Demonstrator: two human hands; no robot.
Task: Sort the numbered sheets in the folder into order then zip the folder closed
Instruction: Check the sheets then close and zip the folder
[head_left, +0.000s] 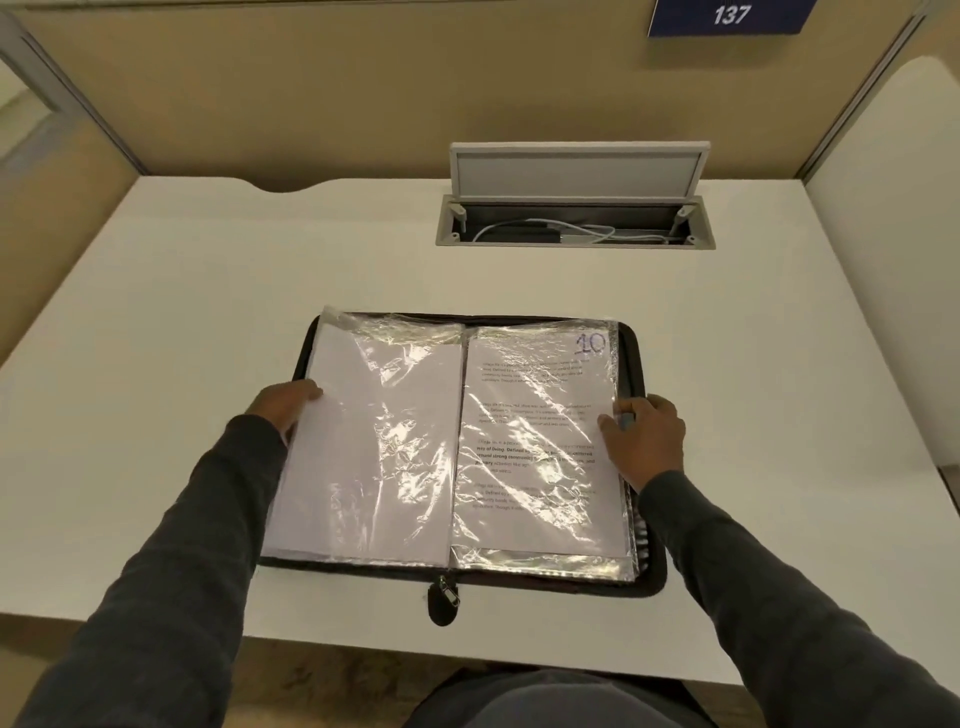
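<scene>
A black zip folder lies open on the white desk, its clear plastic sleeves holding white sheets. The right page shows printed text and a handwritten "10" in its top right corner. The left page shows a blank back. My left hand holds the left edge of the left pages, fingers under and thumb on top. My right hand pinches the right edge of the right sleeve. The zip pull hangs at the folder's near edge, in the middle.
The white desk sits between beige partition walls. An open cable hatch with its lid raised and cables inside lies behind the folder at the back right. A blue sign reading "137" hangs on the back wall.
</scene>
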